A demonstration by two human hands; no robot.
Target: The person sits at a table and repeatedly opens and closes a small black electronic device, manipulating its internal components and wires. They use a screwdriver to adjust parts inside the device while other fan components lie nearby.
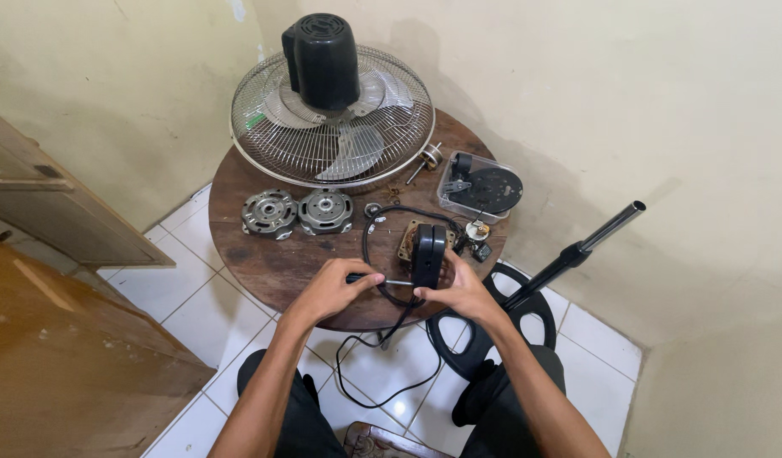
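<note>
While bent over the round wooden table, gripped a screwdriver in the closed left hand. Clasped a black housing with the right hand, tip touching it.

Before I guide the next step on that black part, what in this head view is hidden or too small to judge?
- Screwdriver tip: hidden behind the black housing.
- Its handle: wrapped by the left hand.
- Housing's near face: covered by the right hand.
- Small parts near the clear tray: too small.
- Fan stand: base partly behind the table.
</note>
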